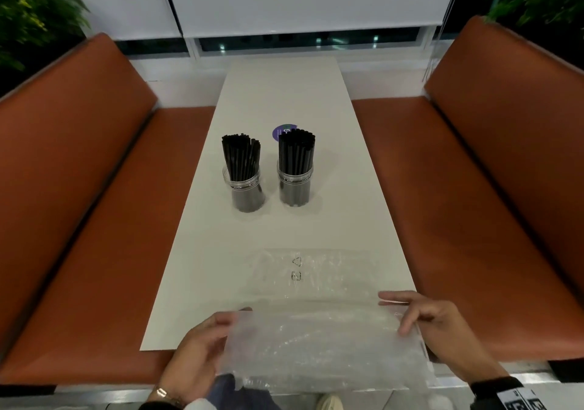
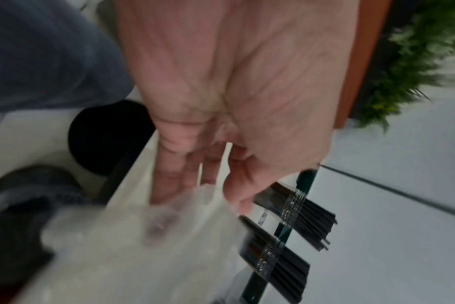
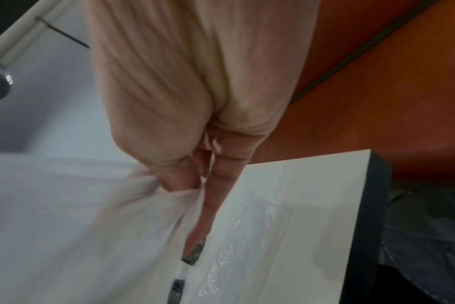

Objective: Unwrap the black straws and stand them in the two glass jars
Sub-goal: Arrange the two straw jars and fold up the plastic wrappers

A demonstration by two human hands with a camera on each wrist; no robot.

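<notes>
Two glass jars stand mid-table, the left jar and the right jar, each packed with upright black straws. The left wrist view also catches the straws past my thumb. At the table's near edge both hands hold a clear, empty-looking plastic wrapper stretched between them. My left hand grips its left edge, fingers behind the film. My right hand pinches its right edge between thumb and finger.
A second clear wrapper lies flat on the white table just beyond my hands. A round purple sticker sits behind the right jar. Orange bench seats flank the table.
</notes>
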